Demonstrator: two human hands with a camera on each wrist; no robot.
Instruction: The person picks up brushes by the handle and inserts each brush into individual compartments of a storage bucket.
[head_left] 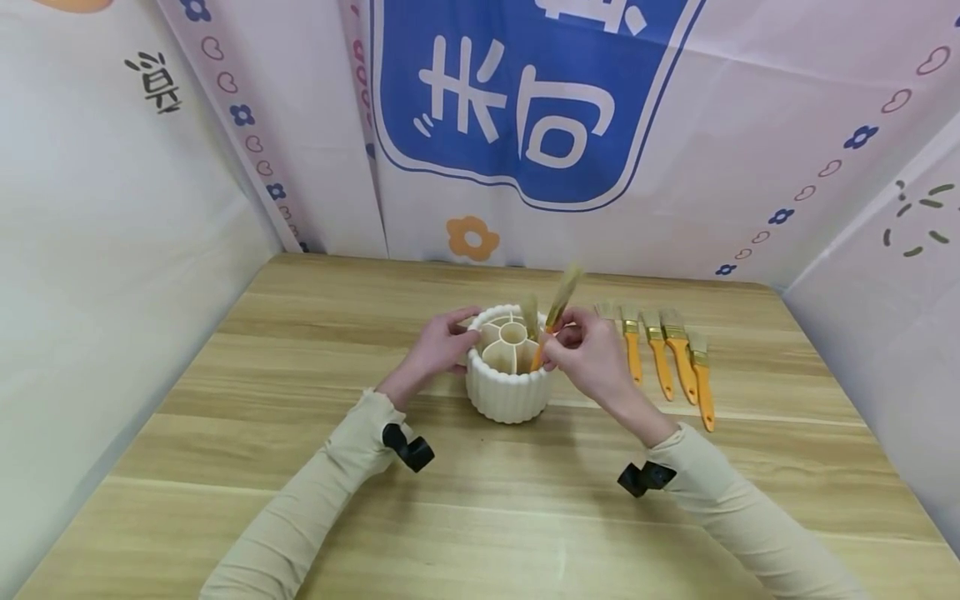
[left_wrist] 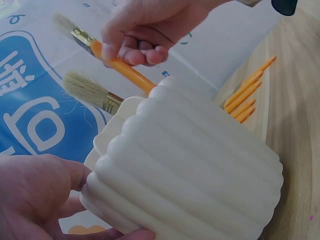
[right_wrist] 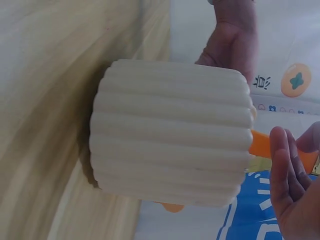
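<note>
A white ribbed desk organizer (head_left: 508,396), round and split into compartments about a central ring, stands upright on the table. My left hand (head_left: 441,342) holds its left side, fingers and thumb around the wall near the rim. My right hand (head_left: 596,354) pinches a paintbrush (left_wrist: 132,75) by its orange handle. That brush leans bristles up, its handle end down inside the organizer's right side. A second paintbrush (left_wrist: 87,91) stands bristles up in the organizer, behind the first; its handle is hidden. In the right wrist view the organizer's wall covers the handle's lower end.
Several more paintbrushes (head_left: 681,358) with orange handles lie side by side on the wooden table (head_left: 480,517), right of my right hand, bristles toward the back. Printed white cloth (head_left: 315,167) hangs behind the table and along both sides.
</note>
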